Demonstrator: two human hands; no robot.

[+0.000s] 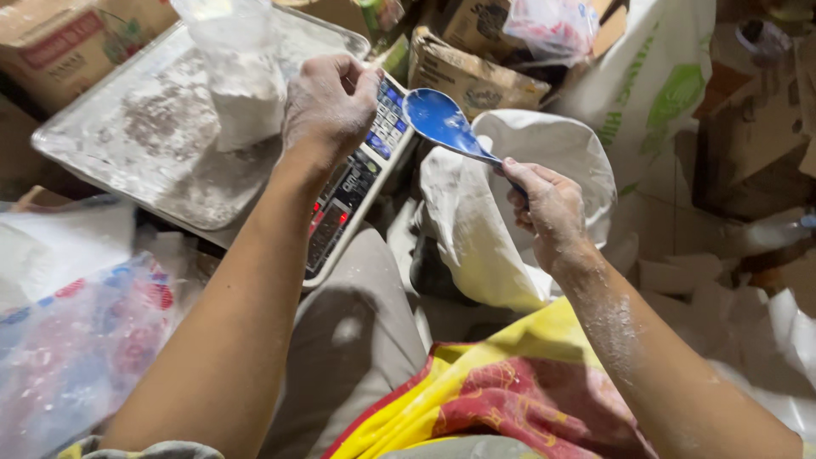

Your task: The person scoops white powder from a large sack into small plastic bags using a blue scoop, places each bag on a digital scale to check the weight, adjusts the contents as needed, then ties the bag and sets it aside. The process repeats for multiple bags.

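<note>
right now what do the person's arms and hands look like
Both arms are bare to above the elbow, with no gloves, rings or watch visible. The left hand and right hand are dusted with white powder, which also streaks the right forearm.

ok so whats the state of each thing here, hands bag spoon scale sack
left hand: gripping the clear bag's side
clear bag: upright on scale tray, part filled with white powder
right hand: shut on spoon handle
blue spoon: empty
scale: display lit
white sack: open
</note>
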